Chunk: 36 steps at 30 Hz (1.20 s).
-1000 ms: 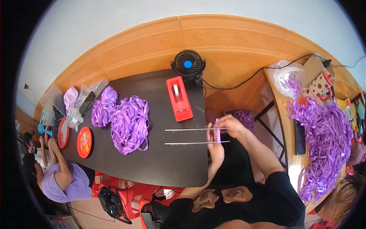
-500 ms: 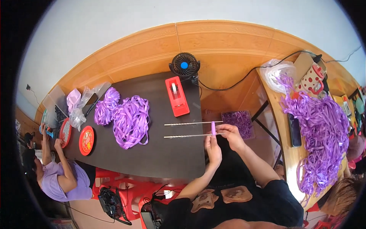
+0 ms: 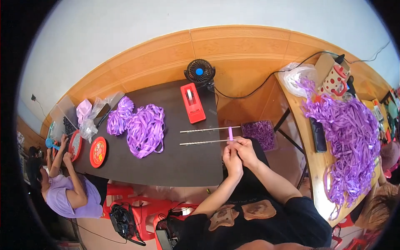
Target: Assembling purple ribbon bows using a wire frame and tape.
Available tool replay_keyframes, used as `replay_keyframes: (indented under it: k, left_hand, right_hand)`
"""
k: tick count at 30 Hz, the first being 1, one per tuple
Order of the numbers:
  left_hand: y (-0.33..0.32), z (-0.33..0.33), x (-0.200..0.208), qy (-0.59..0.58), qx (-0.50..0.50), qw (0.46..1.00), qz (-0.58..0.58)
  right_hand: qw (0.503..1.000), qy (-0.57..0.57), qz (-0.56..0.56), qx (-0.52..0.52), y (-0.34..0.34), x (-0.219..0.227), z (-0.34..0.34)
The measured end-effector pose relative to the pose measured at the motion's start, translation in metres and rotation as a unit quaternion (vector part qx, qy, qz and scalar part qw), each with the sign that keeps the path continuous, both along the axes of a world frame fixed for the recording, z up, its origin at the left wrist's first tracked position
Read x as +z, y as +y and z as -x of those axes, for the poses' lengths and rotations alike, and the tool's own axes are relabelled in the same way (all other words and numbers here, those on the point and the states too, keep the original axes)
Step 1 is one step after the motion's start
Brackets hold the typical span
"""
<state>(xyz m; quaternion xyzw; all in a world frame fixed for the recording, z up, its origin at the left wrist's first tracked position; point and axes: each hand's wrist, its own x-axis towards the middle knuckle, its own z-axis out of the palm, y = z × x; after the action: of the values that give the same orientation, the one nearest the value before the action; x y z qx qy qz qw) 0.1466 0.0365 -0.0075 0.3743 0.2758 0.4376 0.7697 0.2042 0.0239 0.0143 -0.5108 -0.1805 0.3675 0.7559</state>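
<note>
— Where is the ribbon piece against your hands?

— From my head camera: my right hand [image 3: 246, 151] and left hand [image 3: 232, 160] are pressed together at the near right edge of the black table [image 3: 175, 162], fingers pinched narrow on a short purple ribbon piece [image 3: 230, 133] that sticks up just above them.

— And beside it?

— Two thin sticks [image 3: 208, 136] lie across the table to the left, their right ends touching my fingers. Farther off stand a red tape dispenser [image 3: 192, 102] and a small black fan [image 3: 199, 72]. A purple ribbon heap [image 3: 143, 129] lies well left. A tray of purple bits [image 3: 260, 133] sits just right of my hands. Nothing blocks them.
</note>
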Motion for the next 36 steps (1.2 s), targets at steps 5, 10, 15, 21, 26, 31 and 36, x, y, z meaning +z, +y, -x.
replay_keyframes:
  k: [5,10,15,21,26,31,36]
  left_hand:
    - [-0.012,0.022,0.038,-0.035,-0.033,0.999,-0.001]
    - [0.004,0.026,0.058,-0.04,-0.047,0.995,0.08]
    - [0.019,0.021,0.065,-0.024,-0.09,0.979,0.184]
    - [0.041,0.026,0.065,0.025,-0.156,0.965,0.211]
    - [0.049,0.031,0.074,-0.027,-0.265,0.935,0.233]
    - [0.055,0.036,0.087,-0.055,-0.285,0.914,0.283]
    - [0.056,0.039,0.088,-0.072,-0.289,0.904,0.306]
  right_hand:
    - [1.0,0.011,0.007,0.022,-0.007,0.01,0.003]
    - [0.999,0.046,-0.006,0.017,-0.009,0.022,0.014]
    - [0.999,0.022,0.01,0.03,-0.012,0.025,0.012]
    - [1.0,0.024,-0.001,0.016,-0.01,0.03,0.018]
    - [1.0,0.003,-0.005,0.006,-0.012,0.022,0.012]
    - [0.932,-0.352,0.051,-0.068,-0.023,0.032,0.013]
    - [0.851,-0.468,0.068,-0.227,-0.044,0.062,0.005]
